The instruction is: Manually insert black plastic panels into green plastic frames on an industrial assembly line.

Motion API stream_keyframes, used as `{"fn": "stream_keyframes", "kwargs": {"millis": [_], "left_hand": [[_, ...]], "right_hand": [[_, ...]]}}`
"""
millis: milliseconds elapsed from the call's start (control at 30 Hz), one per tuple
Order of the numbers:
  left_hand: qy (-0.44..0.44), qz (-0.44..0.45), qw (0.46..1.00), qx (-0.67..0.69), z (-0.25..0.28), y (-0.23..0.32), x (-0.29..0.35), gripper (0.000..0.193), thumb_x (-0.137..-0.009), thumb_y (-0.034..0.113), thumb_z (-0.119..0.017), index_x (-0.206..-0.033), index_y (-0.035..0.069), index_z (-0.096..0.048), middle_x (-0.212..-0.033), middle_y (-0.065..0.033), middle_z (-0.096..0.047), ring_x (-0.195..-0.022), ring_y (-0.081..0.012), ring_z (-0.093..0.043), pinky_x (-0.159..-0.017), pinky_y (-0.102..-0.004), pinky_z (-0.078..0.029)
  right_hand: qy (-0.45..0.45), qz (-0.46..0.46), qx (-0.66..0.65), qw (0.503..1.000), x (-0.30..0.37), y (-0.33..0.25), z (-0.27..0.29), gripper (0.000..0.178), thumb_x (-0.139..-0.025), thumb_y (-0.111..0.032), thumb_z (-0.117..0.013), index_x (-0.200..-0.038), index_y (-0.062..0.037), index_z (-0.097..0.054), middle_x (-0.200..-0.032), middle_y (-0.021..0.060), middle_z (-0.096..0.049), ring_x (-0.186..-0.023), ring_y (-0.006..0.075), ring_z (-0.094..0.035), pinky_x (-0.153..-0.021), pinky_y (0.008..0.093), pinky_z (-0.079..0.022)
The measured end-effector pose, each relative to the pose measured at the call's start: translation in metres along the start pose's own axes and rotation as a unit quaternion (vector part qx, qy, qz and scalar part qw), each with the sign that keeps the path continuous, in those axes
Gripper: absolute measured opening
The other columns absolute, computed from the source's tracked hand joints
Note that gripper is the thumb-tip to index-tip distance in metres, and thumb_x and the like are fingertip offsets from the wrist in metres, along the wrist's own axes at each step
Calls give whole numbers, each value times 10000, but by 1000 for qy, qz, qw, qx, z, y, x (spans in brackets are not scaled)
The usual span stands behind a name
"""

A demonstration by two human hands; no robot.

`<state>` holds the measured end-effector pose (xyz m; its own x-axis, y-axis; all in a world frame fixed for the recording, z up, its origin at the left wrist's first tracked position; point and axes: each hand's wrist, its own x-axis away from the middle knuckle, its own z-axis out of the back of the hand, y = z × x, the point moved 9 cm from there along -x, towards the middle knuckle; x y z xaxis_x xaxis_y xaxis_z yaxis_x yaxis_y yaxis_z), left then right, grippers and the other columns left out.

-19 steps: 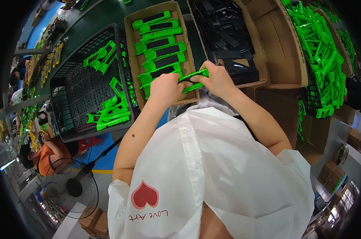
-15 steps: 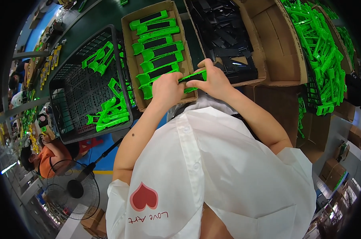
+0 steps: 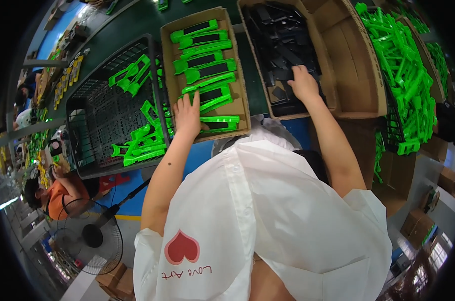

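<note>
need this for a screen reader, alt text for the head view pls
Seen from above, a person's left hand rests on green plastic parts in a shallow cardboard tray, while the right hand reaches into a box of black parts. A black crate sits left.

Head camera looks steeply down (wide fisheye) over the workbench (image 3: 137, 22), close above.

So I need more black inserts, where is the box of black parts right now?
In the head view, the box of black parts sits upper centre-right, between the flat cardboard tray and the green parts pile; the right hand reaches in.
</note>
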<state>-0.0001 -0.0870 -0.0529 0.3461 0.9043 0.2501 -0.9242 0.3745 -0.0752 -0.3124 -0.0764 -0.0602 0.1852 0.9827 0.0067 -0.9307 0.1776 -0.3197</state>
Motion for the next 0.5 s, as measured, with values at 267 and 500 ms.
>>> {"fn": "stream_keyframes", "kwargs": {"millis": [267, 500], "left_hand": [[357, -8, 897, 262, 95, -51, 21, 178, -671, 68, -609, -838, 28, -564, -878, -117, -542, -861, -284, -496, -743, -343, -406], [-241, 316, 914, 77, -65, -188, 14, 678, -645, 547, -581, -1055, 9, -538, -1111, -163, -516, -1015, -336, -489, -878, -385, -380]], "right_hand": [[-83, -44, -95, 991, 19, 20, 11, 326, -746, -299, -584, -685, 3, -477, -618, 165, -524, -598, 331, -502, -536, 381, -385], [-20, -90, -303, 948, 23, 9, 32, 219, -765, -212, -582, -727, -22, -481, -542, 51, -507, -493, 106, -479, -460, 259, -359]]}}
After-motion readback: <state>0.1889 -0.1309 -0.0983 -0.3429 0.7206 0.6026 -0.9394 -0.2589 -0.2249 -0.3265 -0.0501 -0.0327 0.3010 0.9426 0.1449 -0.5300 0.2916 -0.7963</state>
